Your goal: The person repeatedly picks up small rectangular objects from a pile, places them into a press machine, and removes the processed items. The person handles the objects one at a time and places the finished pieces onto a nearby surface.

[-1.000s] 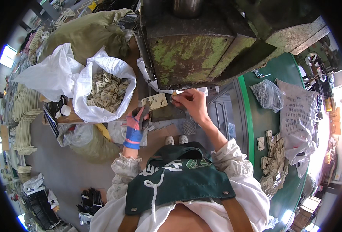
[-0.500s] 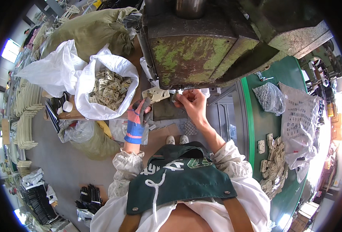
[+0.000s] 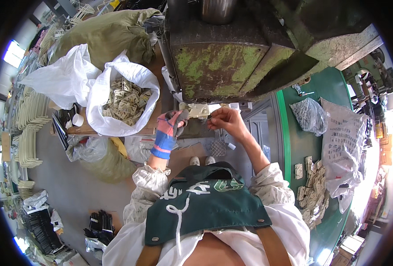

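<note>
Plate (image 3: 197, 109): small, pale, flat stamped metal, sitting just under the green press (image 3: 223, 57). Gloved left hand (image 3: 172, 124) pinches its left end; bare right hand (image 3: 225, 119) pinches the right edge with fingertips.

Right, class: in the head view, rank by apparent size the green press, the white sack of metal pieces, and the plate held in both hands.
1. Green press, largest.
2. White sack.
3. Plate, smallest, held between left hand and right hand.
</note>
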Motion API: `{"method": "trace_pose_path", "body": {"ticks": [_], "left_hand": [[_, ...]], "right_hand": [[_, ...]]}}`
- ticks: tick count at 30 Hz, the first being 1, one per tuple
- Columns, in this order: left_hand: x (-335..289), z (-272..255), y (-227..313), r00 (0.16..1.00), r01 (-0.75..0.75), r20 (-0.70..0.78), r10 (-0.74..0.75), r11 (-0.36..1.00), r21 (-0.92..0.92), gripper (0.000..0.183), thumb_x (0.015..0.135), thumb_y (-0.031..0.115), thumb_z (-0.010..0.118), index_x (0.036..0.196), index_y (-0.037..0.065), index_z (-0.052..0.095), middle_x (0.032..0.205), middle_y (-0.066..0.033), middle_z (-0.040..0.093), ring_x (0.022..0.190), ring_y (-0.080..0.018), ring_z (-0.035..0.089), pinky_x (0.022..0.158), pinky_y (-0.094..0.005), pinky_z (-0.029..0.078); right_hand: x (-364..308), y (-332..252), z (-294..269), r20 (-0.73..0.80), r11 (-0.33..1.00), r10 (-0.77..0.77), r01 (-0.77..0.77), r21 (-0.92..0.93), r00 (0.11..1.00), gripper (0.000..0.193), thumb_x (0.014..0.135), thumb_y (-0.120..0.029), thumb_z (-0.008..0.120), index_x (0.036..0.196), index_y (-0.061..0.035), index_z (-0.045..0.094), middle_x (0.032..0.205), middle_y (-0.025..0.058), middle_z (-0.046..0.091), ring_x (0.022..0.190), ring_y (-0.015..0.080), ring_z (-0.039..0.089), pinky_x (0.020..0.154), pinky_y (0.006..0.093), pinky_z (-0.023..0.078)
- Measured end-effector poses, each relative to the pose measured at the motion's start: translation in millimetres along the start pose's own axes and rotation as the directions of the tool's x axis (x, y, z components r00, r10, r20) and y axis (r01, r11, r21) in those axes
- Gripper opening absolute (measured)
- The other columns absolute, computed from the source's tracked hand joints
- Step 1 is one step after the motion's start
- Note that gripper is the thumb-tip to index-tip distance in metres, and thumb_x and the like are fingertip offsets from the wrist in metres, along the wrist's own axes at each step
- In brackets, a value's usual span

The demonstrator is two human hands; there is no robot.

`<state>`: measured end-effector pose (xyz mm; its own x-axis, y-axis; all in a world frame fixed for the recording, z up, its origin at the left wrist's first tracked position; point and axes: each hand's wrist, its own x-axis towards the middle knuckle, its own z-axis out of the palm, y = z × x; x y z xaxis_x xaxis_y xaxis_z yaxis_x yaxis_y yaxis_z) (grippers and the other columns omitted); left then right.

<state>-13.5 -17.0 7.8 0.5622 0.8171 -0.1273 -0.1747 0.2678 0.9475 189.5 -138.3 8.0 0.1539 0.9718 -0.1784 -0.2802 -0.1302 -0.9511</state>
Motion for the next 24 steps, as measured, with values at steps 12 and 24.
{"method": "trace_pose_path", "body": {"ticks": [12,24], "left_hand": [[-4,9,9,0.998,-0.068,0.007,0.069,0.97,0.232,0.022,0.079,0.024,0.07,0.073,0.003,0.065,0.056,0.0016,0.054,0.039,-0.0048,0.043,0.035,-0.0199,0.025],[-27,11,-8,0.985,0.121,-0.135,-0.112,0.99,0.065,0.024,0.086,0.021,0.059,0.098,0.001,0.065,0.073,-0.0036,0.063,0.048,-0.0038,0.047,0.037,-0.0199,0.029]], "right_hand": [[123,119,-116,0.144,0.103,-0.616,0.26,-0.96,0.775,0.022,0.08,-0.008,0.055,0.098,0.0029,0.06,0.096,0.0212,0.062,0.092,0.0374,0.058,0.081,0.0438,0.045],[148,163,-142,0.289,-0.116,-0.602,0.277,-0.954,0.745,0.028,0.081,-0.016,0.052,0.102,-0.0012,0.061,0.1,0.0127,0.06,0.096,0.0266,0.055,0.08,0.0379,0.046]]}}
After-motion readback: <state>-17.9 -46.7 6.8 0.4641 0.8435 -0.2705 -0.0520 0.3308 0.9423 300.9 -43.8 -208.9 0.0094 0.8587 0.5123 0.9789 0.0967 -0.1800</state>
